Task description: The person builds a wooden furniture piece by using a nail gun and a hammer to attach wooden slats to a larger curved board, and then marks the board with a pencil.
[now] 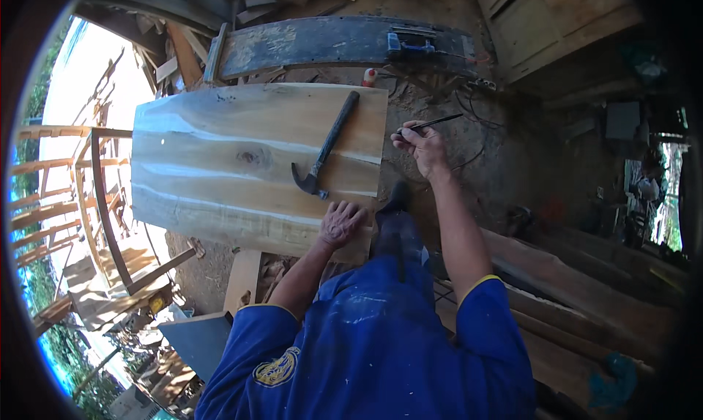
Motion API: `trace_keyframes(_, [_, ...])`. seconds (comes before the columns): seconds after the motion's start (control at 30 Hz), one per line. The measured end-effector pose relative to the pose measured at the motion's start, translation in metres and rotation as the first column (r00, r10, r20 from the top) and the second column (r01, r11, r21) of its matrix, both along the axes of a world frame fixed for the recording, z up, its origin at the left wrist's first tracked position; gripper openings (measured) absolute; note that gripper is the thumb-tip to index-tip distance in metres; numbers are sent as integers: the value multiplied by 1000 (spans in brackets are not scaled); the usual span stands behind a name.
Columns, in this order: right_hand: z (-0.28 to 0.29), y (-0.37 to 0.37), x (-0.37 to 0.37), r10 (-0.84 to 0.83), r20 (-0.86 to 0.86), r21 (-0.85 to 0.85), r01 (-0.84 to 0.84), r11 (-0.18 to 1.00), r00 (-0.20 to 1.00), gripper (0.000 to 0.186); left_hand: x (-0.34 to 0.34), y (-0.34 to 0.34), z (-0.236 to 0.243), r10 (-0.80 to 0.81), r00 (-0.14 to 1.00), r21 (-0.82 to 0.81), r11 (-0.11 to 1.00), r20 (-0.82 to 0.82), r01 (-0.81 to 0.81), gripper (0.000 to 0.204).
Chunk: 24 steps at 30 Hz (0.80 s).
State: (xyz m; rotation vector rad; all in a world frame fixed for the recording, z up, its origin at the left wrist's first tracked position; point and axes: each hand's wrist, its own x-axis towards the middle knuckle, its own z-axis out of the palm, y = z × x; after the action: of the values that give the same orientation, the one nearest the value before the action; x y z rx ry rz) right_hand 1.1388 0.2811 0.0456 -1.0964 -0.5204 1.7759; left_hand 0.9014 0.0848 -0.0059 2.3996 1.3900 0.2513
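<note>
A wide wooden panel (198, 156) with pale streaks and a knot lies before me. My left hand (342, 224) rests on its near right part, fingers spread and palm down, holding nothing. Just beyond those fingers lies a claw hammer (332, 143), its dark handle slanting away to the far right and its head towards me. Raised off the panel's right edge, my right hand (425, 150) is closed on a thin dark pencil-like stick (444, 119), which points right. Its exact kind is too small to make out.
Behind the panel stands a long dark bench (315, 45) carrying a blue tool (410, 45). A small white bottle with a red top (370, 76) is by the panel's far edge. Wooden frames (102, 193) stand at the left; long boards (571, 281) lie at the right.
</note>
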Motion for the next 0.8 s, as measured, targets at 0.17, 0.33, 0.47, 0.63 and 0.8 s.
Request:
trace_keyframes(0.17, [-75, 7, -30, -302, 83, -43, 307, 951, 950, 14, 3, 4, -10, 38, 999, -90, 995, -2, -38, 38])
trace_keyframes(0.33, [-90, 24, -49, -270, 48, 1, 270, 963, 962, 16, -8, 2, -14, 40, 999, -126, 991, -8, -40, 40])
trace_keyframes(0.47, [-92, 32, -59, -250, 152, 100, 237, 966, 956, 12, -9, 4, -13, 44, 998, -44, 998, 45, -42, 37])
trace_keyframes(0.63, [-97, 34, -59, -292, 217, 206, 249, 946, 932, 9, -6, 5, -14, 62, 996, -51, 997, 63, -59, 34])
trace_keyframes(0.8, [-100, 35, -58, -273, 359, 255, 187, 948, 893, 12, -5, 4, -12, 73, 995, -79, 995, 73, -67, 34])
